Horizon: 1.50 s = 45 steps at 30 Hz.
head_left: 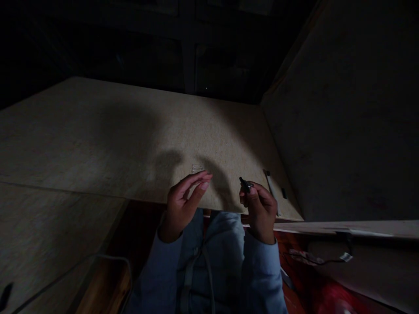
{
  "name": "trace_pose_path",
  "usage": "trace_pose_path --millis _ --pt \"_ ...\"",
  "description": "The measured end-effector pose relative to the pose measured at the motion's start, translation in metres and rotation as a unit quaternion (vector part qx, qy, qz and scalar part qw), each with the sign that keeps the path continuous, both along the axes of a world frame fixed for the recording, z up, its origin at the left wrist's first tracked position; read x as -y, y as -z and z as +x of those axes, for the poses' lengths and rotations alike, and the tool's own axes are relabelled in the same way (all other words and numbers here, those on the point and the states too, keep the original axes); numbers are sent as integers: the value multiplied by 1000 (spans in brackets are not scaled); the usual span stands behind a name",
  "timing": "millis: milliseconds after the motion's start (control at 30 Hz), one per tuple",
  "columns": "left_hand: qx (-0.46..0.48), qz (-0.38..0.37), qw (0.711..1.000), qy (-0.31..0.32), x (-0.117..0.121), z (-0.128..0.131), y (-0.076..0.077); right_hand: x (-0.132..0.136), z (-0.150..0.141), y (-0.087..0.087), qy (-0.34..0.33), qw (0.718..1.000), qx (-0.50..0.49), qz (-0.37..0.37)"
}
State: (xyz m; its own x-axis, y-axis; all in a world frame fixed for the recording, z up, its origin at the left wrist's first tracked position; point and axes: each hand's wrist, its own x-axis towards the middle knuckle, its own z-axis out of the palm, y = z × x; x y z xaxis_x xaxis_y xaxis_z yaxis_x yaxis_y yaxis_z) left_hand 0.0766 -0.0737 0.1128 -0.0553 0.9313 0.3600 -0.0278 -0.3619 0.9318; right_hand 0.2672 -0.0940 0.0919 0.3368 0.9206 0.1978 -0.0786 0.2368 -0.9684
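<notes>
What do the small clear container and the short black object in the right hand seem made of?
Small clear container: probably smooth plastic, perhaps glass; the beige tabletop shows through it. Short black object: perhaps plastic or metal; mostly dark, with a pale glint, but too dim to settle.

A dark panel flanks the dim tabletop.
</notes>
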Motion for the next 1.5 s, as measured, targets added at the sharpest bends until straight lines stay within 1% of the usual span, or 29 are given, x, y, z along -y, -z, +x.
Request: trace_pose_path --millis 100,233,300,467,533,600,767,967,1200,1433,1500 --pt "-19 -2 1000 23 -1 3 3 -1 -4 -5 -31 998 -42 -30" --pt "-72 20 996 45 -2 9 4 -2 -12 -13 -103 987 -83 -92" --pt "-100 46 993 40 -2 12 4 -3 -15 -16 -130 980 -98 -111" --pt "-142 156 978 6 -5 20 2 -5 -21 -18 -197 964 -117 -132" --pt "-153 171 973 0 -6 21 3 -6 -22 -18 -229 957 -116 -133" --pt "-167 172 971 -7 -7 21 6 -6 -22 -17 -249 952 -116 -134" --pt "-190 193 963 -11 -8 17 9 -6 -22 -15 -261 946 -117 -150" --pt "-196 170 965 -35 -7 18 6 -7 -23 -17 -243 950 -118 -157" --pt "-193 171 965 -56 -6 19 5 -7 -23 -17 -262 946 -103 -158" --pt "-176 155 969 -76 -6 16 4 -5 -15 -18 -288 933 -123 -179" --pt "-176 153 970 -73 -7 15 4 -5 -12 -18 -293 932 -119 -179"
